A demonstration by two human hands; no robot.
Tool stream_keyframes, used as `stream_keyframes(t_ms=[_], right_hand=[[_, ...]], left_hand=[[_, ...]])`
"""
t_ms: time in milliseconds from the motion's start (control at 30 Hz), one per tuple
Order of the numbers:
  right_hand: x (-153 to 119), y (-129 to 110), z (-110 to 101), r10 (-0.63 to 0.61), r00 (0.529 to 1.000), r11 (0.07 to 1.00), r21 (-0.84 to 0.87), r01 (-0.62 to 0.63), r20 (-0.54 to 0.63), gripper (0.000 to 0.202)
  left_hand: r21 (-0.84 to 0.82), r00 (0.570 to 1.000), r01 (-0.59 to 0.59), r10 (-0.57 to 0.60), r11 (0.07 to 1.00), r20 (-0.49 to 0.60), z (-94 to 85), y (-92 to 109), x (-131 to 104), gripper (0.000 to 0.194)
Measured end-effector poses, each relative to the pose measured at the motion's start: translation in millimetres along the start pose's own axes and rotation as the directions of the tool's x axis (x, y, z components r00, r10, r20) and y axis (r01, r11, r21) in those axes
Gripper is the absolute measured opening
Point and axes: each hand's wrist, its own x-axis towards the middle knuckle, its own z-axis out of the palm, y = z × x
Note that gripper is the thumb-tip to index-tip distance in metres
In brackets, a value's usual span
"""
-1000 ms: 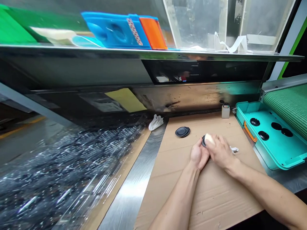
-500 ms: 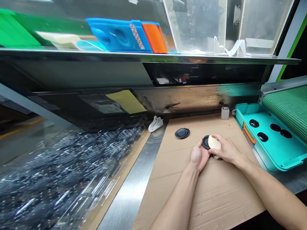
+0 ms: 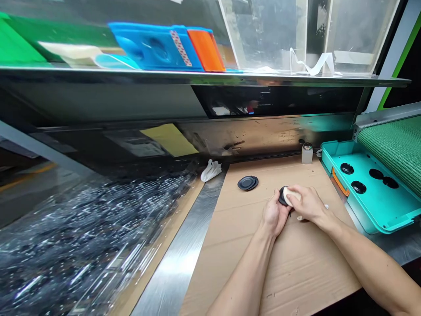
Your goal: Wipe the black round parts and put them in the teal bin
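shelf with a metal edge runs across the upper view and overhangs the back of the work area. at left a big plastic-covered heap of dark pieces lies along the metal counter, and a sheet of cardboard covers the counter under the arms. at right a turquoise tray sits just beside a green belt. one blue holder with an orange end rests on the shelf. the tray holds four black round pieces; what look like two black discs overlap on the cardboard; one bottle and one crumpled white cloth are farther back.

the hands meet over the cardboard. the left hand cups one black disc at its fingertips; the right hand is clamped on one pale pad against that disc, its fingers covering part of the pad. below the right hand a small white piece is partly hidden.
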Motion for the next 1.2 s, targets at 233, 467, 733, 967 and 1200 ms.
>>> stream_keyframes(t_ms=[233,467,733,967,1200], right_hand=[[4,5,8,0.026,0.998,0.994,-0.109,-0.032,-0.052,0.032],[16,55,-4,0.183,0.952,0.964,-0.145,-0.223,-0.244,0.037],[22,80,0,0.196,0.951,0.959,-0.155,-0.237,-0.241,0.036],[21,77,-2,0.217,0.948,0.949,-0.178,-0.260,-0.232,0.039],[21,77,-2,0.211,0.951,0.953,-0.167,-0.252,-0.227,0.040]], left_hand=[[-0.045,1.000,0.023,-0.023,0.999,-0.010,2.2,4,-2,0.034],[0.126,0.994,-0.099,0.092,0.987,0.056,3.2,14,-12,0.034],[0.724,0.698,-0.638,0.594,0.261,0.400,5.0,0,-22,0.094],[0.676,0.761,-0.600,0.565,0.428,0.317,17.0,6,-38,0.090],[0.519,0.874,-0.468,0.461,0.715,0.154,21.5,9,-40,0.068]])
